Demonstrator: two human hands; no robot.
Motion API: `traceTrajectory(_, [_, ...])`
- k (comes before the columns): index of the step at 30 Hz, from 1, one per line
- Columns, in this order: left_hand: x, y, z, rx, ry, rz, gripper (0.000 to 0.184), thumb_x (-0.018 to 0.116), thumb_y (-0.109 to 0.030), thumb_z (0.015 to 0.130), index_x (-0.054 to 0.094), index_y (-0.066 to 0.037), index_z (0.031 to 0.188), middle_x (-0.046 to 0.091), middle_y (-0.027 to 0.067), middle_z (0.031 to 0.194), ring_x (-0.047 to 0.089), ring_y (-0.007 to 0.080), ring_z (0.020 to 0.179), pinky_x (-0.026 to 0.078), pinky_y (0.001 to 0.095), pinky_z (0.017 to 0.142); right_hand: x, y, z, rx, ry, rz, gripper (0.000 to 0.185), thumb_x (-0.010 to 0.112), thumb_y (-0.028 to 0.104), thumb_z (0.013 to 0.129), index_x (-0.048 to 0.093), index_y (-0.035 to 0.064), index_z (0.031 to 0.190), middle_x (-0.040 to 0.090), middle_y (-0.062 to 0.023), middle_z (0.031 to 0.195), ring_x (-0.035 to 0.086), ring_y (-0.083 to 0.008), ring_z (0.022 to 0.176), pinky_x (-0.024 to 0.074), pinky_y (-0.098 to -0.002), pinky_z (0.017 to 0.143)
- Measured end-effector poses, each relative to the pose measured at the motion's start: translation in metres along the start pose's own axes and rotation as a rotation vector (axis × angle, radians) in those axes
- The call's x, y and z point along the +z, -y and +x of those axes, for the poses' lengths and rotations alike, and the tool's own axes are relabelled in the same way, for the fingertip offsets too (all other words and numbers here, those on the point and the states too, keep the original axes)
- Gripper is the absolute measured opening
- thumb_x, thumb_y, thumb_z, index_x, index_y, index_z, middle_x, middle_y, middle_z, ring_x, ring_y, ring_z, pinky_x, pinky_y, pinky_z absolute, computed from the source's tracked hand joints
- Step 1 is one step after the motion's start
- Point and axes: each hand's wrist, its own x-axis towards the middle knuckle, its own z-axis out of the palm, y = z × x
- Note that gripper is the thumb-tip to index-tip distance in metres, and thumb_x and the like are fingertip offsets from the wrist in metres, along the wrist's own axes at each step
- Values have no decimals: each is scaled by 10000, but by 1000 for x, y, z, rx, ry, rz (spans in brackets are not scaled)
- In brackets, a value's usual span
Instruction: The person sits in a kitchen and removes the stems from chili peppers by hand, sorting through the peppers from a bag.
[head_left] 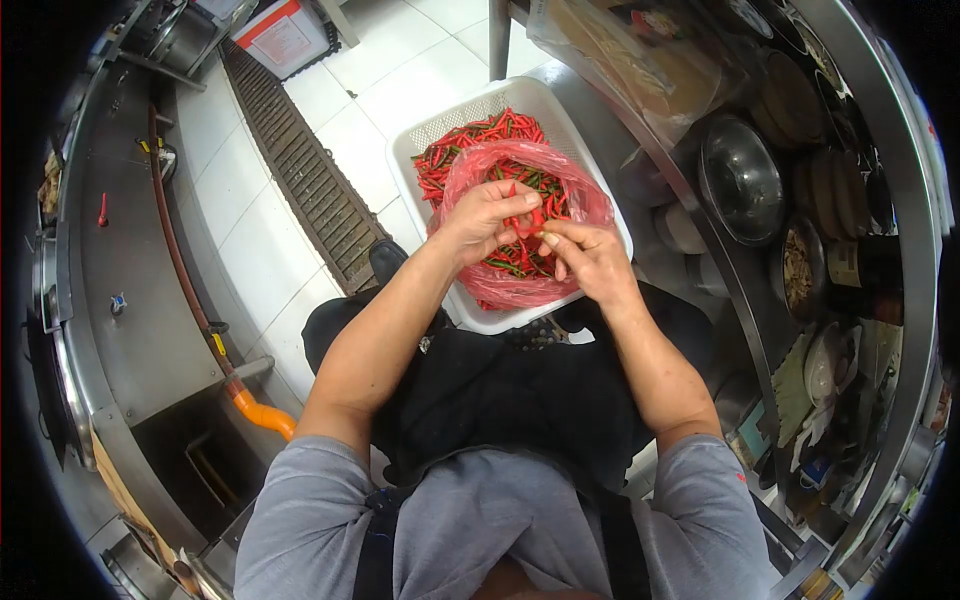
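Observation:
My left hand (485, 220) is closed on red chili peppers (514, 192), one of them poking up by the thumb. Close beside it, my right hand (590, 258) pinches the end of a red chili at the fingertips. Both hands are above a pink plastic bag (470, 176) that lies open, with red and green chilies inside. The bag sits in a white perforated basket (403, 150). More loose chilies (490, 128) fill the basket's far end, outside the bag.
To the right, a metal shelf holds a dark bowl (741, 180) and a bowl of pale pieces (799, 262). A floor drain grate (296, 165) runs along the left, beside a steel counter (140, 260). An orange hose (262, 411) bends below that counter. A red-and-white box (284, 40) stands at the back.

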Motion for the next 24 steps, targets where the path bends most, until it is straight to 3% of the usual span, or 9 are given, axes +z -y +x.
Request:
traceTrajectory(3, [1, 5, 1, 1, -41, 13, 110, 618, -126, 906, 603, -58, 991, 605, 33, 864, 576, 121, 682, 433, 230, 520, 5, -1, -1, -67, 61, -63, 206, 567, 113, 945, 665, -35, 1049, 662, -65, 768, 558, -88, 543, 453, -234, 509])
traceTrajectory(7, [-4, -2, 1, 59, -54, -48, 174, 566, -123, 905, 598, -50, 1059, 609, 40, 865, 569, 120, 703, 432, 222, 573, 4, 0, 1, 42, 38, 51, 211, 570, 126, 942, 650, -39, 1047, 651, -55, 739, 568, -94, 520, 445, -230, 494])
traceTrajectory(11, [-6, -21, -4, 15, 71, -174, 190, 551, -101, 880, 599, -57, 1059, 584, 16, 801, 552, 136, 695, 386, 240, 541, -5, -14, 7, 95, -27, 203, 228, 559, 157, 951, 644, -40, 1031, 645, -38, 731, 578, -88, 519, 436, -221, 487])
traceTrajectory(12, [8, -25, -9, -10, -37, -149, 179, 561, -126, 893, 597, -59, 1054, 569, 14, 790, 553, 125, 690, 369, 224, 512, -6, -15, 7, 107, -36, 185, 230, 571, 174, 945, 645, -33, 1013, 639, -37, 712, 577, -90, 515, 432, -229, 482])
traceTrajectory(18, [8, -13, -4, 57, 19, 136, 169, 633, -218, 909, 600, -75, 994, 568, 7, 773, 533, 68, 615, 294, 180, 431, -2, -17, 8, 123, -17, 24, 222, 590, 181, 930, 647, -28, 978, 640, -42, 697, 583, -100, 518, 442, -247, 488])
traceTrajectory(24, [8, -6, -2, -14, -43, 300, 155, 658, -224, 903, 609, -77, 915, 577, -13, 769, 504, 60, 587, 360, 185, 496, 0, -19, 10, 128, -36, -21, 187, 593, 152, 922, 656, -18, 968, 647, -40, 707, 583, -91, 516, 448, -257, 492])
